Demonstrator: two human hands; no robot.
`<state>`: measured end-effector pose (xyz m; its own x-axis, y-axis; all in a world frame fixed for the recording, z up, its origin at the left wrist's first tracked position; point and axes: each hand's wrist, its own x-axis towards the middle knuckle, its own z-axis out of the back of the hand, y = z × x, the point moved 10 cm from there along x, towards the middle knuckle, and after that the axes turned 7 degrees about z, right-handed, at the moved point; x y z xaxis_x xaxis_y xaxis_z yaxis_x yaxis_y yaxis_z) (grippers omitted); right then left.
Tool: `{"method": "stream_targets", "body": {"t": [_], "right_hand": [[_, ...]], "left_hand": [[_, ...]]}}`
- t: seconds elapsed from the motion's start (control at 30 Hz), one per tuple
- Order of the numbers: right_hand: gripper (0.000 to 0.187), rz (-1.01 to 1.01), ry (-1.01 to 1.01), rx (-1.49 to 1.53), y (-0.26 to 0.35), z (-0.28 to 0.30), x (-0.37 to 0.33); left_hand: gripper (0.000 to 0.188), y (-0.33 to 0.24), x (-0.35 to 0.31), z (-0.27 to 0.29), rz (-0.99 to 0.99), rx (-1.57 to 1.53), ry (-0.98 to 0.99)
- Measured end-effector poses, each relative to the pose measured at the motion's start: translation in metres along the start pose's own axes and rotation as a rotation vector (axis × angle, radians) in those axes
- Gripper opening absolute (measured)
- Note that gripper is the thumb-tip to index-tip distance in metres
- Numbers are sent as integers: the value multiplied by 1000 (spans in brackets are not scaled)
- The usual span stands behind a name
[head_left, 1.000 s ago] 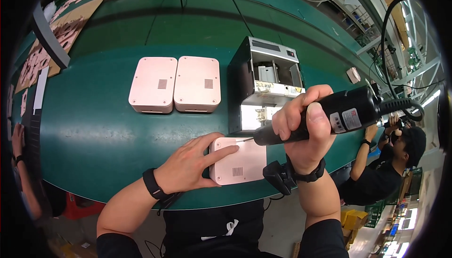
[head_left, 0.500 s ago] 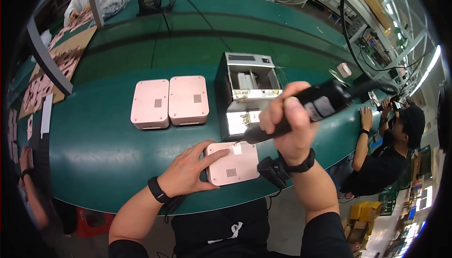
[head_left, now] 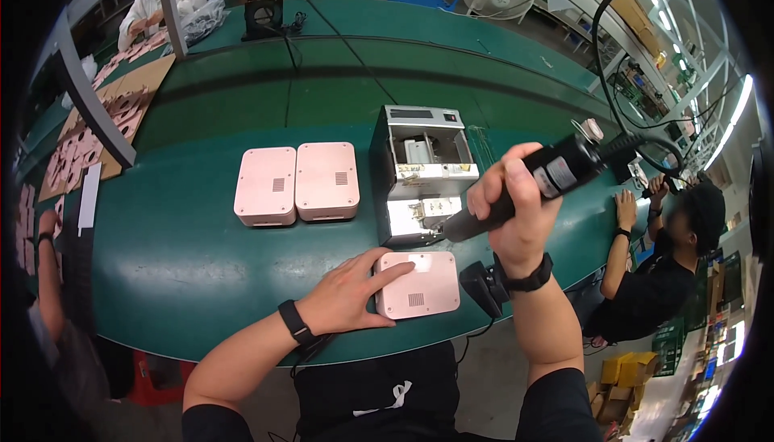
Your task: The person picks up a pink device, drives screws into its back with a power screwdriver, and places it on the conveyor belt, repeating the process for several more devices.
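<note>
My left hand (head_left: 337, 295) grips the left end of a pale pink plastic case (head_left: 435, 285) lying on the bench, its index finger across the top by a small white label and its thumb at the near side. The case has screw holes at its corners and a dark grille patch. My right hand (head_left: 520, 208) is wrapped round a black electric screwdriver (head_left: 564, 166), held tilted with its tip down to the left. That tip is at the front of a grey-and-black screw feeder (head_left: 423, 126); whether it carries a screw is too small to tell.
Two more pink cases (head_left: 266, 186) stand side by side left of the feeder. Pink parts (head_left: 85, 139) lie on cardboard at the far left, by a grey post (head_left: 97, 111). A co-worker (head_left: 685, 232) sits at the right; other people are at the left. The driver's black cable (head_left: 601, 55) hangs at the right.
The screwdriver tip has gone from the far edge of the pink case to the front of the screw feeder. My left hand stays on the case. The whole view has shifted slightly.
</note>
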<state>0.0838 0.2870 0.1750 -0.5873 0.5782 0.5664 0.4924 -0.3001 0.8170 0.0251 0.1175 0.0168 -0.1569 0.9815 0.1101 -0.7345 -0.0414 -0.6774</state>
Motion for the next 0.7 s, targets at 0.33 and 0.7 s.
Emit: {"method": "stream_targets", "body": {"t": [0.33,0.7], "right_hand": [[26,-2,133,214,8,-37,-29],[31,-67,175,171,-6,-44,-33]], "left_hand": [[92,-11,17,-12,-38,14,-36],[90,-9,17,-16,-78,-17,-63]]}}
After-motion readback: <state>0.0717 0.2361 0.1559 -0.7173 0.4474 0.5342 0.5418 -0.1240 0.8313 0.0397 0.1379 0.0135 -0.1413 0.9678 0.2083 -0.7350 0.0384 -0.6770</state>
